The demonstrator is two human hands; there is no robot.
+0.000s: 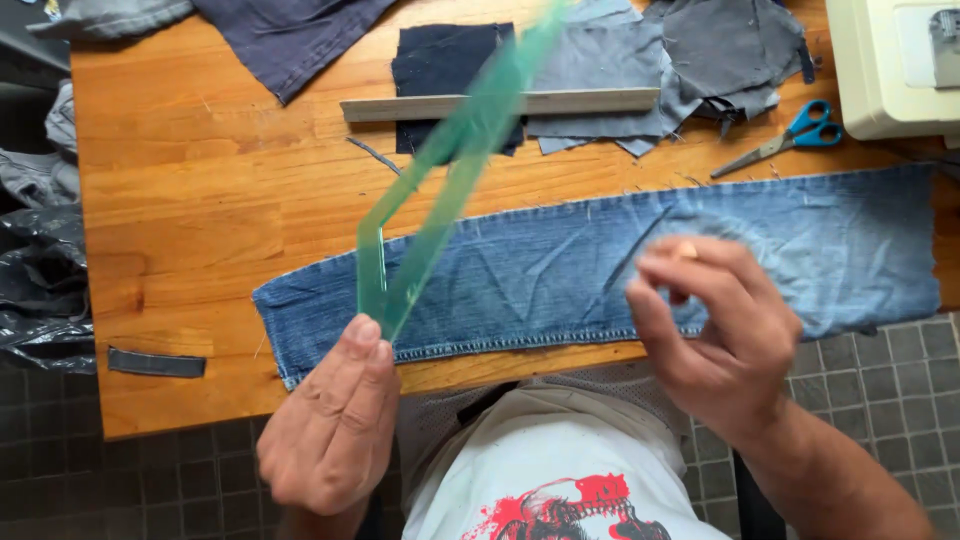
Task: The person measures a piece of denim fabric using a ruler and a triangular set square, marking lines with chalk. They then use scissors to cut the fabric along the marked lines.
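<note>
My left hand [335,425] pinches the near end of a translucent green plastic triangle ruler [450,160], which rises tilted and motion-blurred above the table. Under it a long strip of blue denim [560,270] lies flat across the wooden table [190,200], a hemmed edge toward me. My right hand [715,335] hovers over the denim's middle right, fingers curled, with a small tan piece [686,250] pinched at the fingertips; what it is I cannot tell.
A grey straight ruler [500,103] lies over dark and grey fabric pieces [640,60]. Blue-handled scissors [790,135] rest at the right beside a cream sewing machine [885,65]. A small denim scrap [155,362] sits near the front-left edge. Black plastic bags [40,280] are at left.
</note>
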